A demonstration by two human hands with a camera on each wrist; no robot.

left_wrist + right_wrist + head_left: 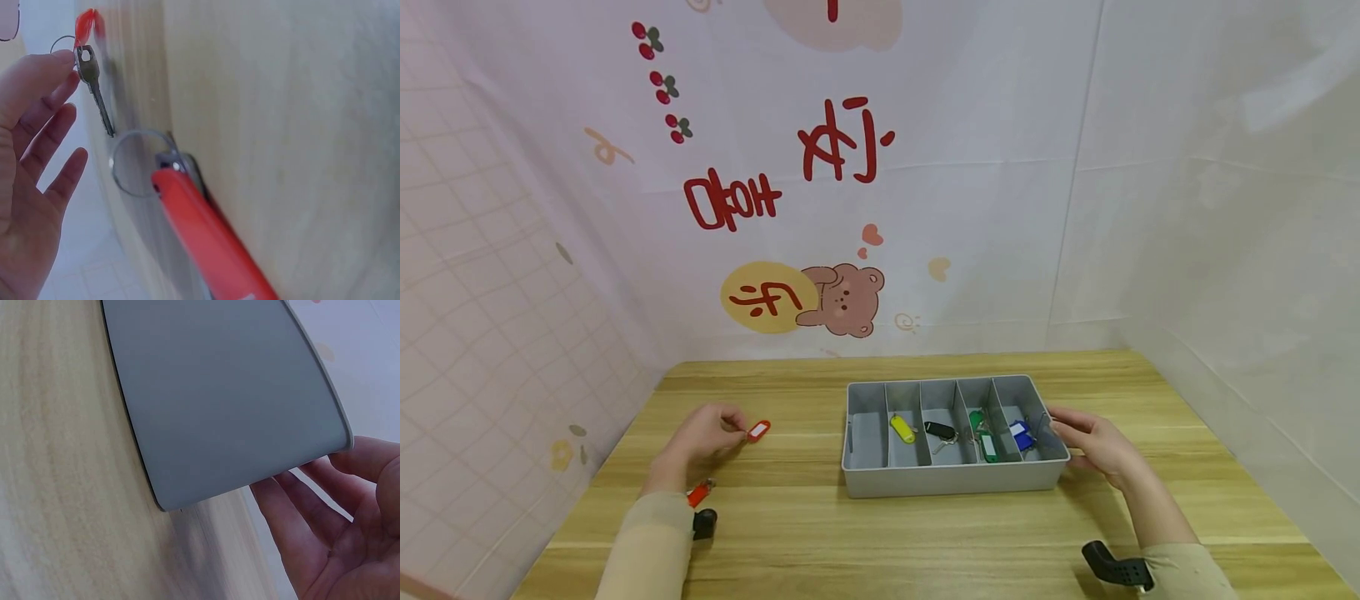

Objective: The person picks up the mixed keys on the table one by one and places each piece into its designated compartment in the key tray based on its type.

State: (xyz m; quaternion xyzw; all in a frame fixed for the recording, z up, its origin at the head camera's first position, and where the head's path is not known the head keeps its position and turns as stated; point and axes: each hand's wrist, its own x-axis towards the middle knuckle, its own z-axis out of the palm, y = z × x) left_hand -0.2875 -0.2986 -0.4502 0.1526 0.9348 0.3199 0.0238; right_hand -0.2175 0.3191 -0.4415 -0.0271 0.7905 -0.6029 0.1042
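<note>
My left hand (706,433) is at the left of the table, its thumb and forefinger pinching the ring of a red key tag (759,431). In the left wrist view a key (91,74) hangs from that ring, and the other fingers are spread. Closer to the sleeve lies a second red key tag (209,234) with its own ring and key. My right hand (1097,446) holds the right end of a grey divided box (955,478), thumb at the rim and fingers along the outer end wall (225,406).
The box has several compartments. The leftmost one (868,421) is bare; the others hold a yellow tag (902,429), a black tag with keys (940,431), green tags (988,448) and blue tags (1022,435). A printed cloth (970,208) hangs behind the wooden table (880,550).
</note>
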